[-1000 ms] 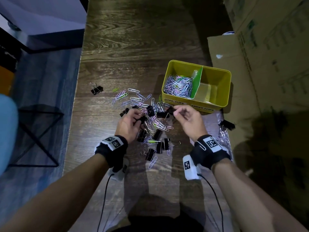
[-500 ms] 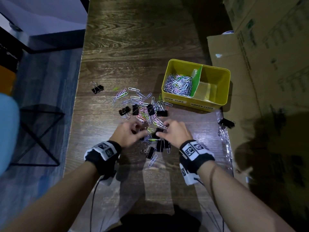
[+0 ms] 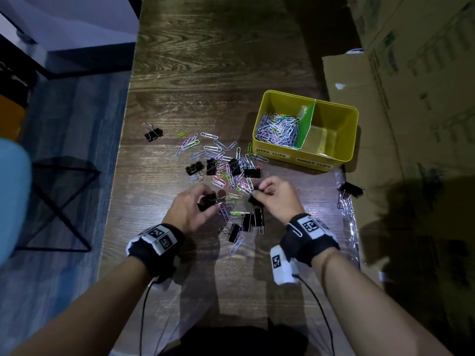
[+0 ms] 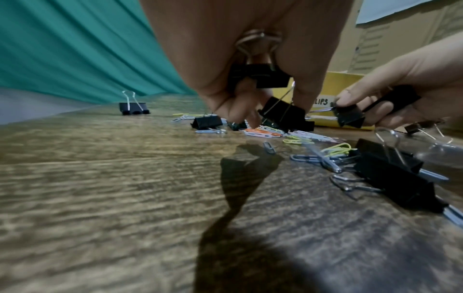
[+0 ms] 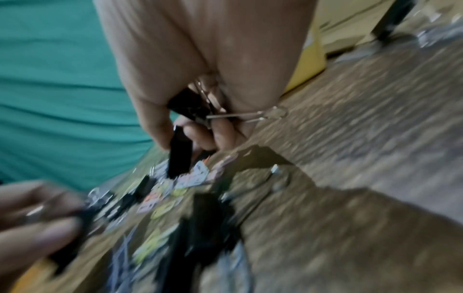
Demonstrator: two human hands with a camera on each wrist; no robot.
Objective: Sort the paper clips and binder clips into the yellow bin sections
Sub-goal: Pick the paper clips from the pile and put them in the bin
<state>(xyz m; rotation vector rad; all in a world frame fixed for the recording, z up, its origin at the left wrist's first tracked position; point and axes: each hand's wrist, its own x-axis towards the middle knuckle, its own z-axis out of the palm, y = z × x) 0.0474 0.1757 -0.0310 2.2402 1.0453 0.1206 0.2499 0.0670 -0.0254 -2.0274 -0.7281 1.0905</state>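
The yellow bin (image 3: 341,155) stands at the back right of the wooden table. A green divider (image 3: 307,124) splits it; the left section holds many paper clips (image 3: 279,129), while the right section (image 3: 325,134) looks bare. Coloured paper clips (image 3: 218,150) and black binder clips (image 3: 253,219) lie mixed in front of it. My left hand (image 3: 213,201) grips a black binder clip (image 4: 258,75) just above the pile. My right hand (image 3: 257,192) holds black binder clips (image 5: 179,154) close beside it; its own view is blurred.
One binder clip (image 3: 153,133) lies apart at the far left, another (image 3: 350,189) at the right edge on a clear plastic sheet (image 3: 348,219). Cardboard boxes (image 3: 411,98) wall off the right side. A black metal frame (image 3: 59,201) stands on the floor beyond the left edge.
My right hand came back from beside the bin to the pile. Both hands dipped into the clips and now hold black binder clips slightly above the table.
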